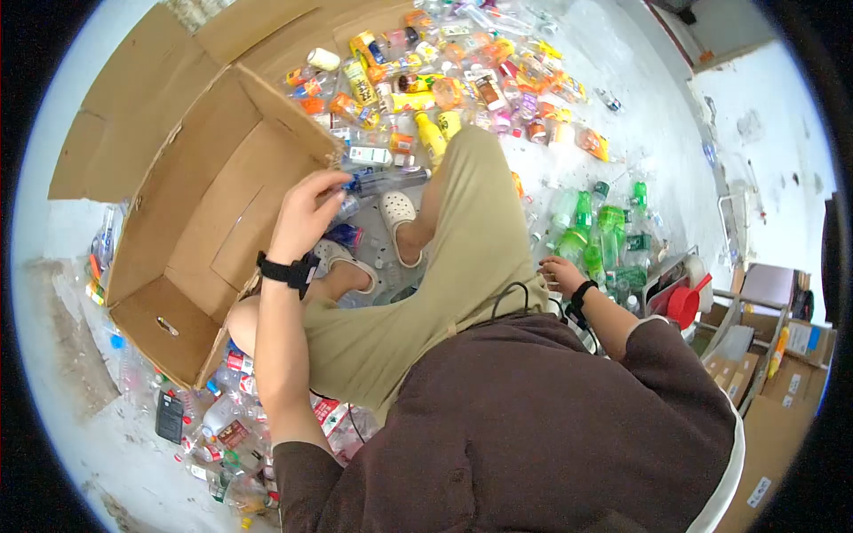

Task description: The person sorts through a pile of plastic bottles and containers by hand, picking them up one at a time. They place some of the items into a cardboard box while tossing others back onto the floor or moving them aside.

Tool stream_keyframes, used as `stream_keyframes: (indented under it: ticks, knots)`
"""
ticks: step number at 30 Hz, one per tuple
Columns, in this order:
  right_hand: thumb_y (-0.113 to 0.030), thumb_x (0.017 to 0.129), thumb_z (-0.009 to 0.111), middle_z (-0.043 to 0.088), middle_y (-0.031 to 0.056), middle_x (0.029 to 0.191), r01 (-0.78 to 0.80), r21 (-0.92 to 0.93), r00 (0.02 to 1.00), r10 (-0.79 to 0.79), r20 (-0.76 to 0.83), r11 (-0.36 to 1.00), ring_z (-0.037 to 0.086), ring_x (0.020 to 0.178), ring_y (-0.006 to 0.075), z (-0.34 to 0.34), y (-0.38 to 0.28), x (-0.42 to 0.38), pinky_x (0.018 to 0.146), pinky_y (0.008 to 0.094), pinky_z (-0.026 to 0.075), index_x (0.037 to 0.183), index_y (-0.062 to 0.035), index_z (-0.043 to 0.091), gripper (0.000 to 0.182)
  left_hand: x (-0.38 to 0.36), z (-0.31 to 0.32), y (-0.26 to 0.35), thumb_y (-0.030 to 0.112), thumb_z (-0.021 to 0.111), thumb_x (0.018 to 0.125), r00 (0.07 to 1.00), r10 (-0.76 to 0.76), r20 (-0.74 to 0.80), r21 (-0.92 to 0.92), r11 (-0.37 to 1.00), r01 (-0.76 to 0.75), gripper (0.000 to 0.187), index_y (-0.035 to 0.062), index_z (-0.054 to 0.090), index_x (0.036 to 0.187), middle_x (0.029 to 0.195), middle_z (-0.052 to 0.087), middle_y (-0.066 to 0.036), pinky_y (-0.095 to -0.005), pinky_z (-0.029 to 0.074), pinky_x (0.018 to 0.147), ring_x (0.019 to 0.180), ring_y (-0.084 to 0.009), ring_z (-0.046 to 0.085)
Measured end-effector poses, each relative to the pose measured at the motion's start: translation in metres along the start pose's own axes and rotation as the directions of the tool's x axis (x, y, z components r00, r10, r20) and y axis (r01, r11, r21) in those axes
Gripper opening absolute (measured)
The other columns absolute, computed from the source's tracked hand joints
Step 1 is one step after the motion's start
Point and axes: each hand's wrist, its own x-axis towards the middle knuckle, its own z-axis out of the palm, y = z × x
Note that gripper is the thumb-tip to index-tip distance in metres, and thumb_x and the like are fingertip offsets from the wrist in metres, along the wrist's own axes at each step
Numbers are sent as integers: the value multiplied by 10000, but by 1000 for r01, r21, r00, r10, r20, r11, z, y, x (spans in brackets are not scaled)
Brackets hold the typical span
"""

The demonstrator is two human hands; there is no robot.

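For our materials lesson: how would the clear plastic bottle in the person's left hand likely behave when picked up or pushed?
The clear bottle looks empty, so probably light. Its thin walls would likely dent under the left hand. Being round, it may roll if pushed on the floor.

Floor strewn with sorted bottles, boxes to the side.
Orange and yellow bottles [462, 71] heaped ahead; green bottles [604, 235] clustered near a red scoop [684, 304]. Phone [169, 416] lies on the concrete floor [649, 124]. Small cartons [764, 355] stacked beyond.
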Motion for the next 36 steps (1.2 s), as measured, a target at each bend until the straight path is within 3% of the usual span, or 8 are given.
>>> stream_keyframes:
  ticks: [3, 8, 11, 15, 16, 19, 29, 36]
  knots:
    - [-194, 856, 515, 592, 37, 919, -23, -85, 999, 20, -40, 996, 557, 767, 145, 10, -18, -14, 664, 319, 464, 1091, -96, 525, 255, 9, -5, 7, 13, 547, 803, 995, 56, -82, -149, 987, -68, 236, 8, 616, 1028, 1017, 620, -87, -274, 446, 813, 900, -175, 585]
    - [-189, 858, 508, 595, 31, 941, -21, -103, 995, 11, -104, 994, 569, 816, 155, 19, -38, -25, 680, 317, 459, 1114, -104, 525, 270, -10, -5, -16, 19, 560, 807, 970, 144, -196, 214, 972, -101, 229, 5, 619, 1028, 1006, 646, -108, -313, 461, 828, 948, -197, 609]
    - [-186, 862, 500, 595, 28, 946, -39, -109, 991, 25, -130, 993, 570, 828, 144, 21, -37, -31, 685, 304, 451, 1130, -105, 525, 280, -11, -13, -11, 26, 561, 816, 948, 91, -304, 12, 996, -91, 227, 10, 626, 1033, 1007, 648, -103, -298, 465, 815, 946, -191, 608]
    - [-198, 861, 499, 600, 18, 926, 2, -134, 996, -14, -89, 991, 567, 810, 132, 20, -29, -27, 668, 296, 440, 1113, -107, 529, 270, -10, -21, -33, 43, 544, 835, 911, 54, -409, 64, 997, -30, 214, 16, 633, 1028, 982, 657, -98, -269, 470, 787, 911, -166, 615]
    - [-196, 858, 502, 600, 15, 922, 4, -142, 996, -17, -90, 990, 565, 800, 129, 25, -35, -36, 667, 294, 438, 1108, -108, 532, 267, -9, -21, -28, 49, 536, 811, 892, 55, -448, 58, 998, -32, 193, 20, 637, 973, 922, 654, -128, -297, 487, 747, 836, -239, 634]
    - [-190, 849, 514, 599, 5, 913, 23, -131, 996, -34, -87, 991, 559, 780, 121, 21, -30, -40, 671, 285, 433, 1090, -104, 539, 257, -7, -18, -32, 54, 530, 811, 879, 37, -476, 20, 999, -31, 195, 27, 641, 970, 901, 656, -124, -297, 486, 730, 809, -234, 636]
    - [-169, 849, 510, 597, 13, 888, 156, 81, 978, -142, -155, 984, 573, 747, 120, -24, 13, -69, 486, 240, 381, 1095, -84, 523, 261, 13, -2, -27, 86, 529, 813, 899, 43, -435, 70, 997, -14, 204, 38, 641, 976, 863, 661, -113, -301, 484, 720, 790, -213, 638]
    - [-231, 858, 563, 612, 94, 1028, 363, 410, 931, -305, -200, 837, 599, 922, 221, -69, 53, -54, 734, 337, 484, 1179, -49, 501, 374, 23, 15, -55, 68, 548, 786, 901, -20, -434, 57, 997, 49, 212, 39, 640, 975, 887, 656, -117, -306, 485, 744, 808, -223, 633]
